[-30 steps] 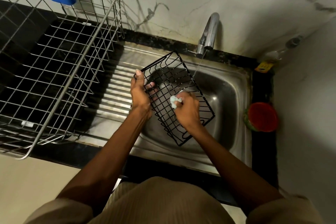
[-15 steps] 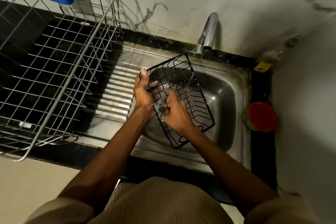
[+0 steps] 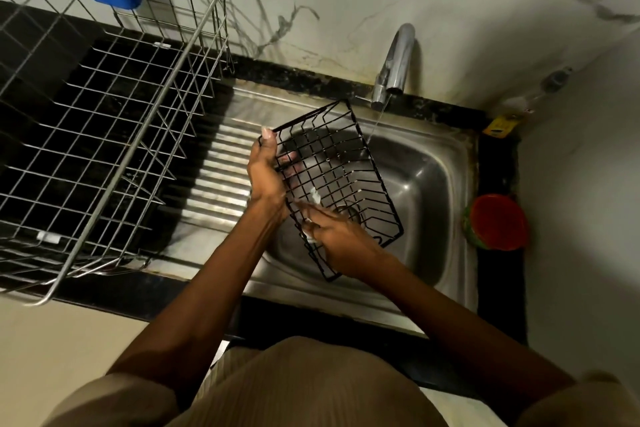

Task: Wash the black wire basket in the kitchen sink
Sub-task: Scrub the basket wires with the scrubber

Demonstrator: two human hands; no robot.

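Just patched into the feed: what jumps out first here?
The black wire basket is held tilted over the steel sink: the left hand grips its left edge while the right hand rubs it with a pale scrub pad. The tap runs a thin stream behind; a large steel dish rack sits left.

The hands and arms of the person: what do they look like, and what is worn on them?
Both forearms are bare to above the elbow. Short beige sleeves cover the upper arms. The left hand and right hand wear no gloves; no rings, watch or bracelets show.
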